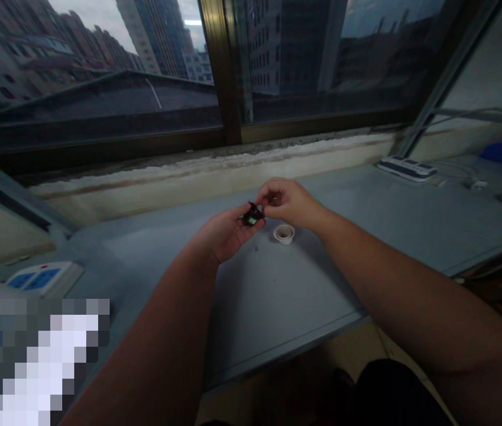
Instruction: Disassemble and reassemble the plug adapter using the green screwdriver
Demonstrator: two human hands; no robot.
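The left hand (227, 232) holds a small black thing (253, 215) over the table (284, 296), and the right hand (292, 203), curled narrow, is at its right side, maybe gripping, I can't tell.

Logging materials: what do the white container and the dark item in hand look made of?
White container: likely plastic, possibly ceramic; smooth, pale, even surface. Dark item: probably plastic, black with a green patch; finish too small to judge.
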